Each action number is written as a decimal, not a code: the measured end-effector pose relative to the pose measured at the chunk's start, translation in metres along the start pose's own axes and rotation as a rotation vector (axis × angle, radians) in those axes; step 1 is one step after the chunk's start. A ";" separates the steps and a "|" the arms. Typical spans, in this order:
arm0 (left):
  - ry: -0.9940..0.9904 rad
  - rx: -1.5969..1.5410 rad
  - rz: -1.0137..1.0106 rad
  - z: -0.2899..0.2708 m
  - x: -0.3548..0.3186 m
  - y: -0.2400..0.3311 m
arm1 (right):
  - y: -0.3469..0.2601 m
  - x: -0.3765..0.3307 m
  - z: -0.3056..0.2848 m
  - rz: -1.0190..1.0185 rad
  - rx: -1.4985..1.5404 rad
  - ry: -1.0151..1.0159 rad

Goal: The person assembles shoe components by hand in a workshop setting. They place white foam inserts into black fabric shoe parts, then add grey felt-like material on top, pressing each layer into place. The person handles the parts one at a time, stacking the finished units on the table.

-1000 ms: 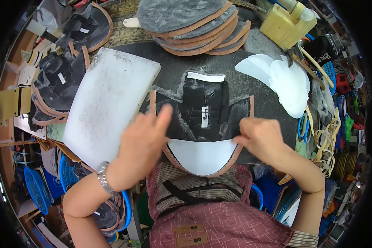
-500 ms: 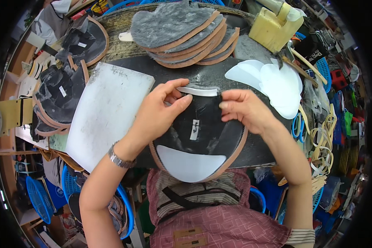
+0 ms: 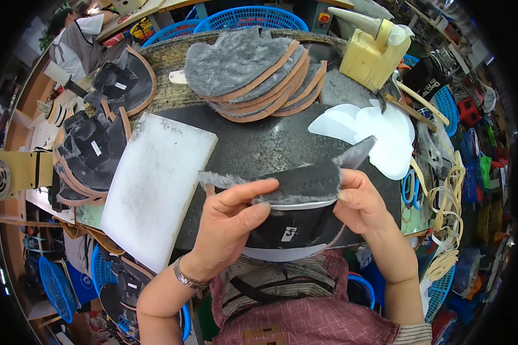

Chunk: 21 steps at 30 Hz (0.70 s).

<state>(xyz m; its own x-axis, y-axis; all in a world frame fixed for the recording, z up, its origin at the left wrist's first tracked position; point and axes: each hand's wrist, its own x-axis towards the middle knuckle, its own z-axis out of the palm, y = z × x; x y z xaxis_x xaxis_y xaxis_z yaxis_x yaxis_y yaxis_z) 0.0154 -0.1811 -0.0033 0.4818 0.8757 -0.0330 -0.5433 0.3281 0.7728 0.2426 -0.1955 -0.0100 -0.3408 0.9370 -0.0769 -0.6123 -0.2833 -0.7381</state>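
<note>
Both hands hold one piece, a dark shoe upper with grey fur lining [image 3: 296, 187], lifted clear of the dark worktop [image 3: 259, 144]. Left hand [image 3: 227, 227] grips its left end: thumb on top along the furry edge, fingers curled beneath, closed tight on the material. Right hand [image 3: 362, 204] pinches the right end, thumb pressing the fur edge, other fingers hidden behind the piece. The upper is folded over between the two grips, fur edge up, black outer face with a small white label hanging below toward the person's chest.

Just left of the left hand: white cutting board [image 3: 155, 187], flat on the worktop. Beyond the right hand, near: loose pile of white insole-shaped sheets [image 3: 374, 129]. Farther out, beyond both hands: stack of grey fur pieces with tan edging [image 3: 253, 72]. Well left of the grip: heap of dark uppers [image 3: 92, 152]. Yellow block [image 3: 371, 54] at far right.
</note>
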 end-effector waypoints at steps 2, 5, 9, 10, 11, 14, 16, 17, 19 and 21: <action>-0.013 -0.047 -0.026 0.003 -0.001 0.000 | -0.004 -0.001 0.006 0.029 0.012 0.036; -0.052 0.039 -0.003 0.003 -0.002 -0.004 | 0.004 -0.002 0.005 -0.061 -0.283 0.161; 0.087 0.708 0.251 0.007 0.000 -0.012 | 0.020 -0.017 0.010 -0.312 -1.166 0.393; 0.099 0.785 0.315 0.003 0.002 -0.017 | 0.022 -0.017 0.009 -0.280 -1.249 0.379; 0.111 0.862 0.378 -0.003 0.005 -0.023 | 0.023 -0.017 0.007 -0.248 -1.331 0.364; 0.164 1.125 0.380 -0.005 0.009 -0.026 | 0.003 0.004 0.006 0.177 -1.382 0.201; 0.188 1.239 0.359 -0.011 0.018 -0.029 | 0.000 0.013 0.000 -0.223 -1.658 0.017; 0.291 1.021 0.208 -0.015 0.027 -0.036 | 0.001 0.015 -0.003 -0.331 -1.726 -0.019; 0.369 0.643 0.047 -0.028 0.034 -0.044 | 0.013 0.025 -0.014 -0.508 -1.797 -0.114; 0.183 0.903 -0.246 -0.033 0.041 -0.043 | 0.016 0.024 -0.027 -0.593 -1.886 -0.128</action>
<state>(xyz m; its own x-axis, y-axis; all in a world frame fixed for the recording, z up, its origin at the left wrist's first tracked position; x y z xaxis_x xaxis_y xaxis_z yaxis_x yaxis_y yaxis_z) 0.0359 -0.1474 -0.0584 0.3550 0.8856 -0.2995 0.3323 0.1799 0.9258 0.2440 -0.1723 -0.0419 -0.5076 0.7736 0.3793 0.7210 0.6224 -0.3045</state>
